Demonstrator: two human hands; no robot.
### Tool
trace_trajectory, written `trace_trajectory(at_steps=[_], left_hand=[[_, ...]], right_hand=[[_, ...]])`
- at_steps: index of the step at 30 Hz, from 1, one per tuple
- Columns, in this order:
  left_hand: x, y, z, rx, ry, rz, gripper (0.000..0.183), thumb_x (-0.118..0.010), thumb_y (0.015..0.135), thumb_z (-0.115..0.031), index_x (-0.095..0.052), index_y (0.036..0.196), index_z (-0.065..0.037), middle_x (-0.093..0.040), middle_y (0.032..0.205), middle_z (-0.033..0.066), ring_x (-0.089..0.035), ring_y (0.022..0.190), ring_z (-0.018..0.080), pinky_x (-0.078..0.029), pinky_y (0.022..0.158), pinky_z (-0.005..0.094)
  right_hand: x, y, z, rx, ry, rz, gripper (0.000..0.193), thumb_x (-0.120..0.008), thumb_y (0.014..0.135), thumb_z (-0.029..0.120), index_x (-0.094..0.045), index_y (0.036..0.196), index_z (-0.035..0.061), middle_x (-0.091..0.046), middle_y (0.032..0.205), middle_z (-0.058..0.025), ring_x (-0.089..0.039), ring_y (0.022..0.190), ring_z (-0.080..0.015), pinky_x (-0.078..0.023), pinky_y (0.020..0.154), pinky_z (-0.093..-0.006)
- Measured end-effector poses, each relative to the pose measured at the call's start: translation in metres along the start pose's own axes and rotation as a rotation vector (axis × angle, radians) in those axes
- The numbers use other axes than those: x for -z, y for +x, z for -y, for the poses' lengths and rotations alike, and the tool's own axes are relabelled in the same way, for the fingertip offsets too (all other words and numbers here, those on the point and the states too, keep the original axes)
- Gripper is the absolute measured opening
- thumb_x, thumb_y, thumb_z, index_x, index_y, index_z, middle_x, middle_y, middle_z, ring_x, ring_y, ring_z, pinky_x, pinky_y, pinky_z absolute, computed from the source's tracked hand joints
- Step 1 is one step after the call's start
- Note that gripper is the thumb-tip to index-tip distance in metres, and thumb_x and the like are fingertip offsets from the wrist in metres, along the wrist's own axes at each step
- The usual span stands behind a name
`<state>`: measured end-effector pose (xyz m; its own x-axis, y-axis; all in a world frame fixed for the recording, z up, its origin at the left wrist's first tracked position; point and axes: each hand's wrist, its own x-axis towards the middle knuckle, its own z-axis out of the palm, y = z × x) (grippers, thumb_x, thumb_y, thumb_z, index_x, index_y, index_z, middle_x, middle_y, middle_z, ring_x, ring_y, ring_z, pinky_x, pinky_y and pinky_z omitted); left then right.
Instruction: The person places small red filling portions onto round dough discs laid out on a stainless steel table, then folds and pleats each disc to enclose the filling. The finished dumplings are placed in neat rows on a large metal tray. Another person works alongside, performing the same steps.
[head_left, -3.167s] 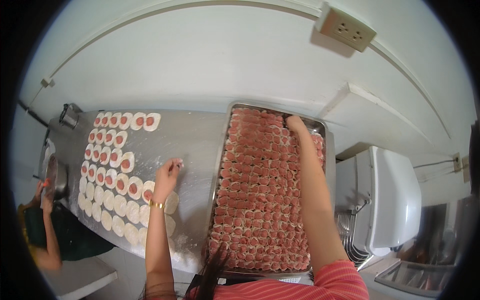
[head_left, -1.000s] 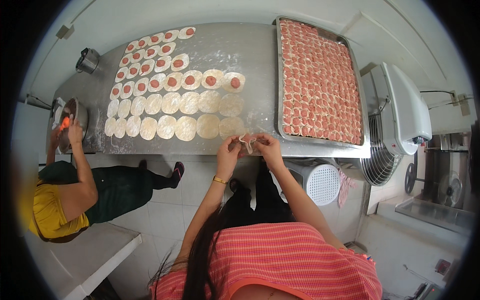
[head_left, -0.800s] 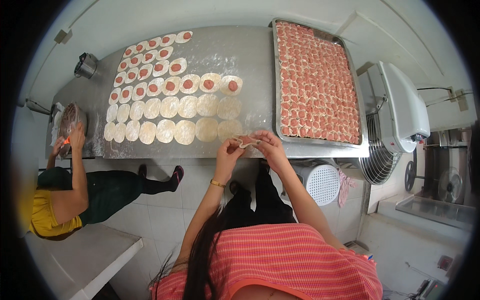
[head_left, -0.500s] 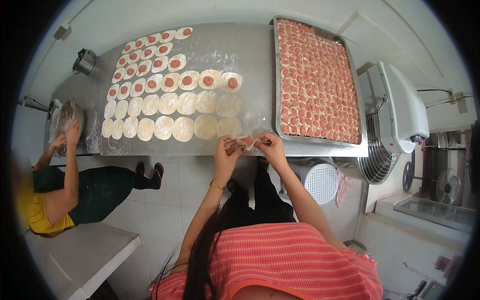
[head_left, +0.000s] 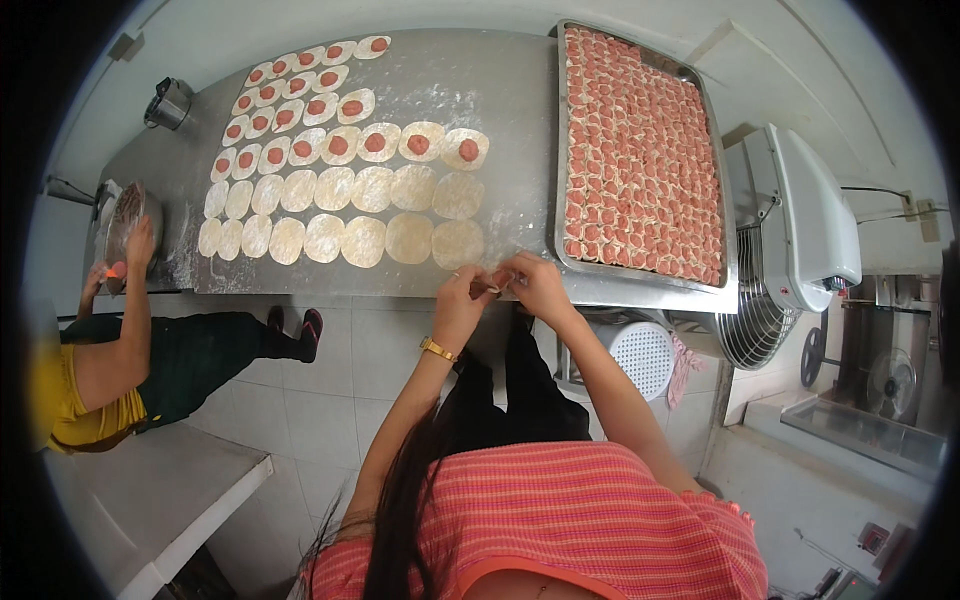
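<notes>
Between my two hands, at the near edge of the metal table, is a small dumpling (head_left: 496, 283) with pinkish filling, its wrapper gathered up around it. The fingers of my left hand (head_left: 462, 300) are closed on its left side. My right hand (head_left: 537, 287) pinches it from the right, and both hands partly hide it. Rows of round dough wrappers (head_left: 363, 242) lie just beyond my left hand. The farther wrappers carry dabs of filling (head_left: 419, 145). To the right of my hands, a large metal tray (head_left: 560, 150) holds tightly packed open-topped dumplings (head_left: 640, 160).
A white mixer (head_left: 800, 210) with a wire guard stands right of the tray. Under the table is a white perforated stool (head_left: 642, 361). At the left a co-worker (head_left: 100, 390) reaches into a metal bowl (head_left: 152, 215) with an orange-handled tool (head_left: 117, 269). Flour dusts the steel tabletop (head_left: 510, 110).
The wrapper, spread wider before, is now gathered smaller between my fingers, and my hands have drawn closer together. The co-worker's hands have shifted, and an orange handle now shows.
</notes>
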<state>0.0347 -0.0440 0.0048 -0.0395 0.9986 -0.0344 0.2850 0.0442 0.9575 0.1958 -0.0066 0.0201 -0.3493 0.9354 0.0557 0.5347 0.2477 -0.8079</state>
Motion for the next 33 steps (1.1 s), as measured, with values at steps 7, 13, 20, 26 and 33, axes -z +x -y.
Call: trace_trajectory(at_steps=[7,13,20,26,33], left_hand=[[-0.002,-0.001,-0.005,0.008,0.153,0.014,0.034,-0.074,0.069,-0.003,-0.059,0.100,-0.002,-0.067,0.084,0.0100,-0.068,0.077,0.0186,-0.053,0.065,0.0285],[0.009,0.000,0.002,-0.003,0.125,0.140,0.034,-0.073,0.071,-0.013,-0.063,0.103,-0.005,-0.067,0.082,0.0122,-0.066,0.074,0.0236,-0.051,0.067,0.0322],[0.008,0.003,-0.006,0.022,0.209,0.144,0.024,-0.071,0.074,-0.016,-0.063,0.091,-0.003,-0.067,0.079,0.0116,-0.066,0.071,0.0238,-0.051,0.065,0.0324],[0.006,0.007,-0.015,0.017,0.348,0.157,0.027,-0.077,0.070,-0.021,-0.062,0.086,-0.004,-0.066,0.072,0.0100,-0.064,0.066,0.0214,-0.049,0.062,0.0312],[0.010,0.008,-0.011,-0.005,0.332,0.151,0.027,-0.078,0.067,-0.015,-0.061,0.085,-0.003,-0.064,0.070,0.0088,-0.063,0.065,0.0203,-0.048,0.061,0.0315]], right_hand=[[0.003,-0.006,0.005,0.041,-0.016,-0.057,0.026,-0.062,0.063,-0.006,-0.065,0.088,0.0024,-0.061,0.081,-0.0134,-0.060,0.079,-0.0342,-0.048,0.070,-0.0380],[0.005,-0.002,0.001,0.020,0.040,0.007,0.026,-0.060,0.063,-0.009,-0.064,0.086,0.0014,-0.060,0.079,-0.0132,-0.060,0.076,-0.0321,-0.049,0.066,-0.0370],[0.010,-0.006,0.005,0.010,0.088,-0.040,0.023,-0.062,0.063,-0.007,-0.065,0.084,0.0016,-0.061,0.080,-0.0127,-0.060,0.078,-0.0321,-0.048,0.068,-0.0371],[0.004,-0.006,0.006,-0.032,-0.014,0.023,0.027,-0.060,0.064,-0.007,-0.063,0.091,0.0006,-0.060,0.088,-0.0149,-0.058,0.085,-0.0339,-0.047,0.071,-0.0382],[0.005,0.001,0.004,0.138,-0.049,-0.069,0.027,-0.059,0.062,-0.009,-0.064,0.086,0.0010,-0.058,0.082,-0.0141,-0.059,0.083,-0.0338,-0.047,0.070,-0.0384]])
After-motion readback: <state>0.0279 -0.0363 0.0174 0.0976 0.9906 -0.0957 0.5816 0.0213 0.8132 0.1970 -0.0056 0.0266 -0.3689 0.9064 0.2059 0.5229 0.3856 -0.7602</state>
